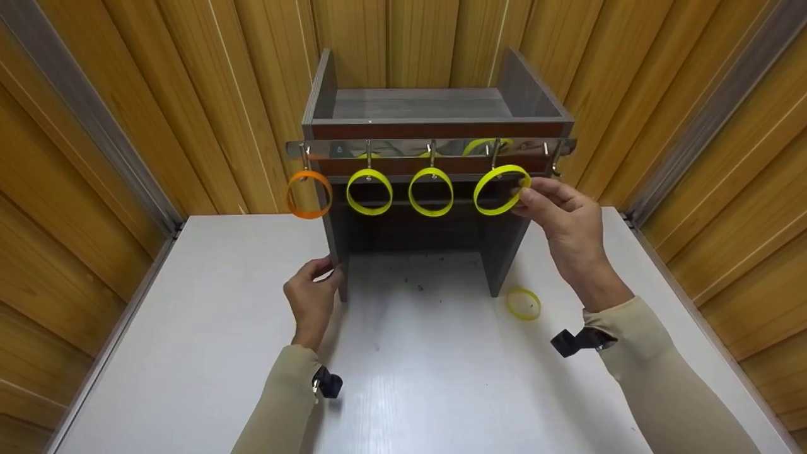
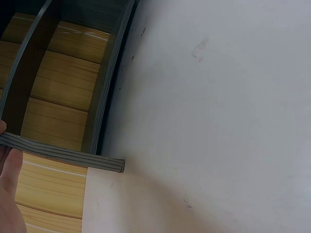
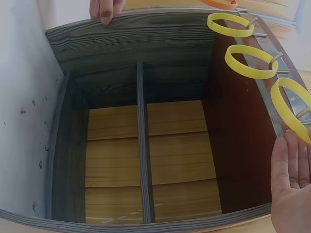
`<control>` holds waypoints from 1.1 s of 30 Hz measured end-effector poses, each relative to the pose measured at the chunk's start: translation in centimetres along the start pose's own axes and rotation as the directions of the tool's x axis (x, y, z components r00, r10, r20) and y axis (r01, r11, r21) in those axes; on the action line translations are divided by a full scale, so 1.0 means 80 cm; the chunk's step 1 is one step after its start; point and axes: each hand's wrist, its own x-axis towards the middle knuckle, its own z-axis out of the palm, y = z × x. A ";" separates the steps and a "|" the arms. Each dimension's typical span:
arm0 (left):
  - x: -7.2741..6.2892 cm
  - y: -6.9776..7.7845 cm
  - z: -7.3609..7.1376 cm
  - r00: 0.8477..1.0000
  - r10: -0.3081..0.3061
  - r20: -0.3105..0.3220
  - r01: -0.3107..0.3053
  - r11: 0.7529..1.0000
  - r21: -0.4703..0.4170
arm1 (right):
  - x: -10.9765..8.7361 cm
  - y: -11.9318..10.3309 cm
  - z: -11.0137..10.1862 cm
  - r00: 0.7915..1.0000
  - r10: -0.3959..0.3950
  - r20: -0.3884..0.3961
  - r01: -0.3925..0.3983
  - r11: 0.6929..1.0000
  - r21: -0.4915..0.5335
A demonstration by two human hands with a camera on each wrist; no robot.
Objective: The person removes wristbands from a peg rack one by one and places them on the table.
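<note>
Up at the fourth hook of a metal hook rail (image 1: 400, 149), my right hand (image 1: 572, 230) pinches the right side of a yellow ring (image 1: 477, 192) between thumb and fingers. The ring hangs around that hook, tilted. My left hand (image 1: 311, 301) grips the front edge of the left side panel (image 1: 335, 239) of a grey shelf unit, low down; its fingertips also show at the panel's edge (image 3: 146, 12) in the right wrist view. Further left on the rail hang two yellow rings, one on the third hook and one on the second, and an orange ring (image 1: 290, 197) on the first.
A loose yellow ring (image 1: 539, 306) lies on the white table (image 1: 403, 391) by the shelf's right foot. The rail's rightmost hook (image 1: 556, 168) carries no ring. Wood-plank walls (image 1: 94, 126) enclose the table on the left, back and right.
</note>
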 end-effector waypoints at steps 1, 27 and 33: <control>0.000 0.000 0.000 1.000 0.004 0.002 -0.004 1.000 0.002 | -0.001 -0.001 -0.002 1.000 -0.003 0.000 0.003 1.000 0.010; 0.000 0.000 0.002 0.999 0.045 -0.003 -0.045 0.998 0.033 | -0.029 0.000 -0.055 0.999 0.038 -0.012 -0.038 0.999 0.000; 0.000 0.002 0.004 1.000 0.024 -0.007 -0.024 0.998 0.056 | -0.035 0.002 -0.071 0.998 0.059 -0.016 -0.059 0.998 -0.030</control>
